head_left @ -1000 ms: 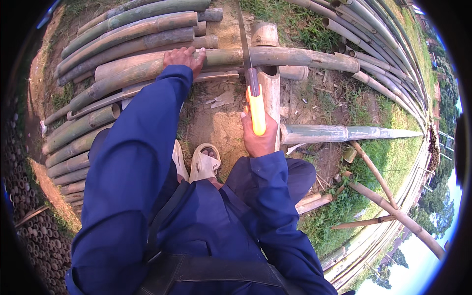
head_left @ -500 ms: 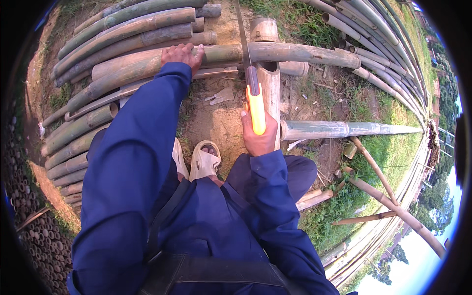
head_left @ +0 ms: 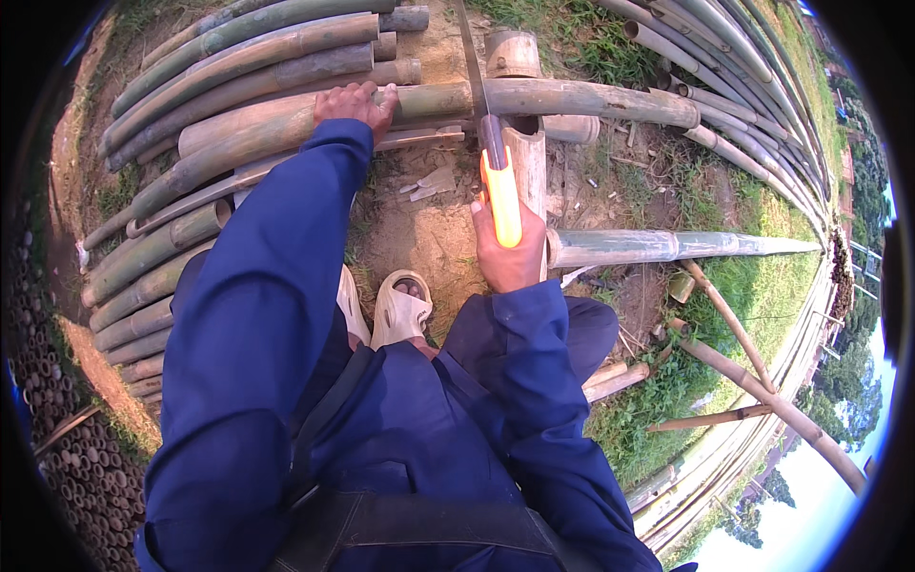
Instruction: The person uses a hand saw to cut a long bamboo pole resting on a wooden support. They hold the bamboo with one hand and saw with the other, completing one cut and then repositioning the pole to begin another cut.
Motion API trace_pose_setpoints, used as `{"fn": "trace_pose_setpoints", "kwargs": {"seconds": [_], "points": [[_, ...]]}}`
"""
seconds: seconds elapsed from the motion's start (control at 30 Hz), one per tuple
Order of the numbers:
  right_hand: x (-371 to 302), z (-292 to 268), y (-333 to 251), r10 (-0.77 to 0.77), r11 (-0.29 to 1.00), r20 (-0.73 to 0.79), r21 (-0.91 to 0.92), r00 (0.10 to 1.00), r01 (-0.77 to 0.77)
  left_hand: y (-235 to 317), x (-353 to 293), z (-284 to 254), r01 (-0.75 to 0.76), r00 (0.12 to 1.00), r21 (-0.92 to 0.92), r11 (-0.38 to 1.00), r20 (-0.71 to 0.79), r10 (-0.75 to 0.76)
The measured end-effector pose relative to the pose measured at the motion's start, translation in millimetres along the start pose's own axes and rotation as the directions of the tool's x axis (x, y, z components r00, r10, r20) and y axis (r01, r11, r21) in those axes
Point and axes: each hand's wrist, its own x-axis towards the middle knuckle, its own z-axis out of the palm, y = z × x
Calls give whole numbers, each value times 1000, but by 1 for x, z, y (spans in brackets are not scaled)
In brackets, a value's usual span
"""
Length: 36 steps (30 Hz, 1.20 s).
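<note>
A long bamboo pole point(head_left: 591, 101) lies crosswise in front of me, resting over an upright-looking split bamboo support point(head_left: 526, 176). My left hand point(head_left: 357, 107) is wrapped over the pole left of the cut, pressing on it. In my right hand point(head_left: 510, 253) is a handsaw point(head_left: 500, 191) with a yellow-orange handle, my fingers closed round the grip. Its thin blade stands across the pole just left of the support and runs beyond it toward the top edge. How deep the blade sits in the bamboo I cannot tell.
Cut bamboo lengths point(head_left: 276, 71) are stacked at the left, with more poles point(head_left: 753, 114) at the far right. Another pole point(head_left: 648, 248) points right from the support. Crossed poles point(head_left: 762, 391) stand at the lower right. My sandals point(head_left: 400, 310) rest on sawdust-covered ground.
My right hand and the saw have shifted slightly away from me along the cut. My left hand keeps its place on the pole.
</note>
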Motion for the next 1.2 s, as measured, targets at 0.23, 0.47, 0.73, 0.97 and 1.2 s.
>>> {"fn": "trace_pose_setpoints", "kwargs": {"seconds": [0.23, 0.47, 0.73, 0.97, 1.2], "points": [[-136, -60, -20, 42, 967, 93, -255, 995, -17, -10, -4, -3, 34, 999, -8, 999, -36, -35], [-4, -1, 0, -102, 990, 52, -90, 993, 106, 8, 1, -10, 5, 1000, -27, 1000, 7, -5], [-136, -59, -9, 9, 978, 71, -207, 997, 6, -3, 2, -10, 51, 999, 12, 999, -4, -51], [21, 6, 3, -19, 1000, -1, -3, 1000, 19, 4, 4, -8, -10, 1000, -9, 1000, -21, 10], [-128, -56, -12, 59, 984, 65, -169, 996, -47, -8, 1, -2, 43, 996, 5, 999, -84, -42]]}}
